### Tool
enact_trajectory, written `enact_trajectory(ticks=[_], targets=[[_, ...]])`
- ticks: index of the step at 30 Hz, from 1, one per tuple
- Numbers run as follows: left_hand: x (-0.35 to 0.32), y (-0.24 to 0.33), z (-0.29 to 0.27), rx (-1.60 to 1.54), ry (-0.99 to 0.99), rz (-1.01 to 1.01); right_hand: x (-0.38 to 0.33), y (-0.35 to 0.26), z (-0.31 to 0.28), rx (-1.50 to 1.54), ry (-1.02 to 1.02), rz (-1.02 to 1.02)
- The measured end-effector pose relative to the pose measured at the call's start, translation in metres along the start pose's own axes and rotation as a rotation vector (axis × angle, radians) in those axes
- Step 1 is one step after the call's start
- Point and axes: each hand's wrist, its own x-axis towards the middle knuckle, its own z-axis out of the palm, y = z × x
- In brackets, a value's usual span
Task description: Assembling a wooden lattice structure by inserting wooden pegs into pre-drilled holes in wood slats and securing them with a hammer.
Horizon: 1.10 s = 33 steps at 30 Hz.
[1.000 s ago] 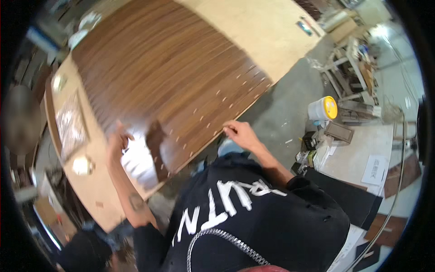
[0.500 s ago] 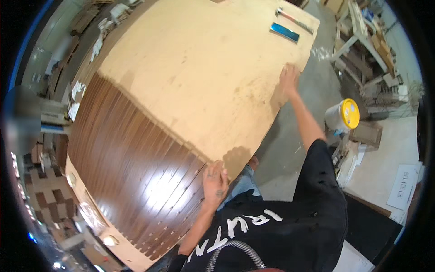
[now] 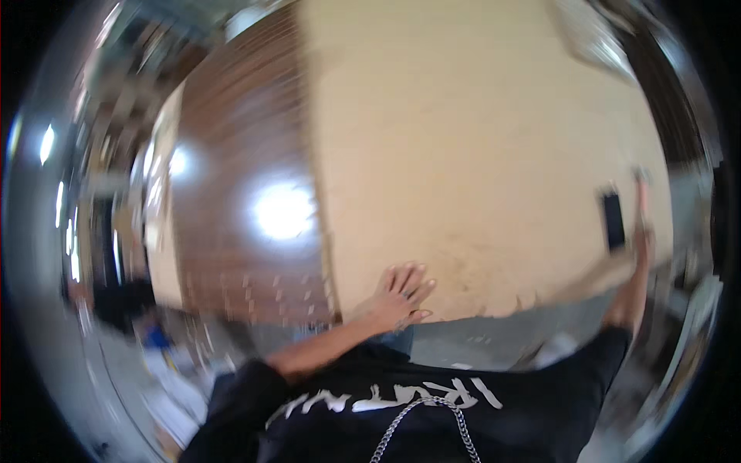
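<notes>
Blur everywhere now, and the pale board (image 3: pixel 478 154) fills far more of the view than half a second ago, with the glossy walnut panel (image 3: pixel 239 224) swung to its left side. Left hand (image 3: pixel 401 295) lies flat on the pale board's near edge, fingers spread wide, holding nothing. Right hand (image 3: pixel 642 207) reaches out along that board's right edge; its grip is too smeared to tell. One dark flat object (image 3: pixel 613 221) lies just beside it. Two boards, two hands.
</notes>
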Motion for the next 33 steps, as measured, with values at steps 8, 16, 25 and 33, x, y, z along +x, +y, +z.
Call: enact_trajectory(ticks=[8, 16, 25, 33], targets=[[-0.036, -0.016, 0.024, -0.197, 0.278, 0.008, -0.148, -0.37, 0.055, 0.633, 0.152, -0.064], [-0.221, -0.009, -0.001, -1.359, 0.598, -0.56, -0.467, -0.609, 0.198, 0.268, -0.558, -0.418], [-0.256, -0.075, 0.093, -1.834, 1.012, -0.787, -0.561, -0.586, 0.302, -0.128, -0.703, -0.892], [-0.251, -0.087, 0.105, -1.858, 1.042, -0.799, -0.582, -0.599, 0.297, -0.095, -0.452, -0.943]])
